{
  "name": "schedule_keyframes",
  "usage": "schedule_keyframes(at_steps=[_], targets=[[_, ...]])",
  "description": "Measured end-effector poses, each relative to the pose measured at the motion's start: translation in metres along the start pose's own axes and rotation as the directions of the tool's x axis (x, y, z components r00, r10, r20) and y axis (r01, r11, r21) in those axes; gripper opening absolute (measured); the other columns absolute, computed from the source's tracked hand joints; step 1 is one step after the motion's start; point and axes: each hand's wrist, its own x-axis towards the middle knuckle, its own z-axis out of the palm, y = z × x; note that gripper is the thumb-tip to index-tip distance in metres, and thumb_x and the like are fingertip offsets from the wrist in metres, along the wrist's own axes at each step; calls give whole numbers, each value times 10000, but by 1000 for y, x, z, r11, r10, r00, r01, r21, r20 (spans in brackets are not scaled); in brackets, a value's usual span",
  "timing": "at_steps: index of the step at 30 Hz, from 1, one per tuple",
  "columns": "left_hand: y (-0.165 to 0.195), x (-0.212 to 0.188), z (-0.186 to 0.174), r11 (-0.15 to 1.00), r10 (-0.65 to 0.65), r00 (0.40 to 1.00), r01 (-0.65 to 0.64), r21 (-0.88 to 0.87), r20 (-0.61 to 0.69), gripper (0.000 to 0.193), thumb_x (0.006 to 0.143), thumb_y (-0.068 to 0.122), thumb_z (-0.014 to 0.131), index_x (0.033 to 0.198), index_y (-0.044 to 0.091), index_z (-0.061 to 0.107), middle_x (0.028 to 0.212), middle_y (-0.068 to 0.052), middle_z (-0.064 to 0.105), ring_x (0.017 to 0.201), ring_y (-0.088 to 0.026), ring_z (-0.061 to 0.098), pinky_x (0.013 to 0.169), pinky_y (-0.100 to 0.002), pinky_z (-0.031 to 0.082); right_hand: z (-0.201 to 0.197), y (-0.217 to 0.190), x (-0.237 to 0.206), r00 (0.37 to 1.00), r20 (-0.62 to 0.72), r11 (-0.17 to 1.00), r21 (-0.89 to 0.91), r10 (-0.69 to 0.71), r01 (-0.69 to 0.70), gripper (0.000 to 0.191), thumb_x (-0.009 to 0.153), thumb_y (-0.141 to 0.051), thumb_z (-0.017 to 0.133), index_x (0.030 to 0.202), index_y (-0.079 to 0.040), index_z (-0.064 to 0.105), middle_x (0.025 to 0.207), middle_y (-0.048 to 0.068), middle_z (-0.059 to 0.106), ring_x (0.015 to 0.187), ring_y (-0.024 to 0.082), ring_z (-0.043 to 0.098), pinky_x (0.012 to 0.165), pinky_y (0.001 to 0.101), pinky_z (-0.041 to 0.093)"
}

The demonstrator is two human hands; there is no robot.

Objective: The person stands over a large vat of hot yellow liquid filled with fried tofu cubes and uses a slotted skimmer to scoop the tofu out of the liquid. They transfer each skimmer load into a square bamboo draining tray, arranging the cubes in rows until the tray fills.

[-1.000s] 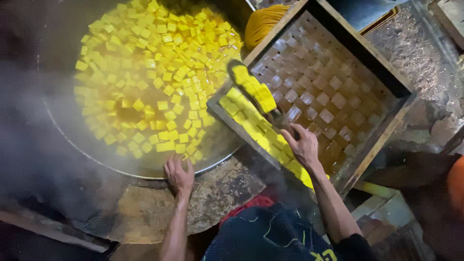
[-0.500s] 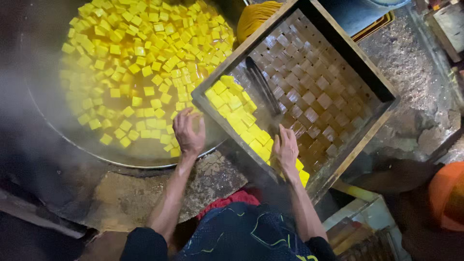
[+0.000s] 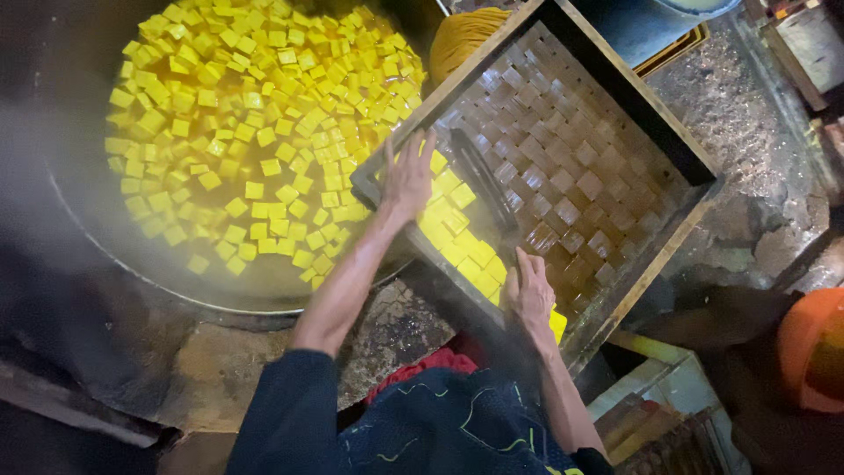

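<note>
tray (image 3: 615, 114) upper right, long way slants up-right | yellow cubes (image 3: 457, 233) along its lower-left side | left hand (image 3: 407, 176) open flat on cubes | right hand (image 3: 530, 295) open, maybe on rim | left nearer pan (image 3: 176, 295)

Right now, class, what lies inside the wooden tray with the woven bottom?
Inside the wooden tray, yellow cubes crowd the edge nearest the pan, with a dark tool beside them. The left hand and right hand cover some cubes, hiding the woven bottom beneath.
</note>
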Motion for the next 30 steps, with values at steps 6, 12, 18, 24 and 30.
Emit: schedule_keyframes(at_steps=[6, 12, 18, 24, 30], targets=[[-5, 14, -8, 987, 150, 877, -158, -21, 456, 962, 602, 91, 759, 1477, 25, 364, 1460, -150, 481, 1393, -302, 440, 1199, -625, 54, 5, 11, 1, 996, -39, 996, -54, -78, 76, 433, 924, -166, 642, 1356, -139, 632, 1197, 86, 642, 1030, 287, 684, 812, 408, 564], [-10, -14, 13, 991, 71, 997, -72, -109, -13, 648, 929, -5, 620, 1543, 89, 433, 1507, -118, 530, 1471, -264, 475, 1323, -578, 135, -13, 15, 18, 946, 94, 940, -116, -311, 321, 509, 880, -113, 675, 1384, -92, 614, 1177, 102, 634, 1003, 294, 673, 831, 396, 563], [-8, 14, 2, 993, 106, 975, -115, 33, 197, 769, 738, 29, 581, 1493, 30, 434, 1386, -161, 571, 1372, -315, 492, 1166, -695, 86, -22, 19, 10, 998, -15, 997, 47, -65, 66, 381, 980, -85, 601, 1360, -97, 630, 1192, 107, 643, 1008, 242, 683, 869, 382, 559], [-42, -75, -29, 956, -104, 991, 76, -282, -85, 578, 860, -16, 538, 1434, 40, 541, 1490, -169, 581, 1454, -327, 488, 1259, -651, 184, 39, 3, 17, 983, -147, 792, 585, -107, 174, 441, 1005, -55, 595, 1430, 59, 560, 1368, 148, 603, 1245, 257, 576, 1034, 405, 462], [-102, -240, -64, 718, -694, 713, 676, -164, -97, 392, 961, 106, 524, 1345, 65, 596, 1462, -152, 610, 1338, -384, 515, 1171, -533, 392, 128, -105, 17, 885, 459, 633, 707, -72, -315, 358, 1100, -270, 617, 973, 65, 600, 735, 83, 576, 664, 222, 534, 610, 382, 435]])
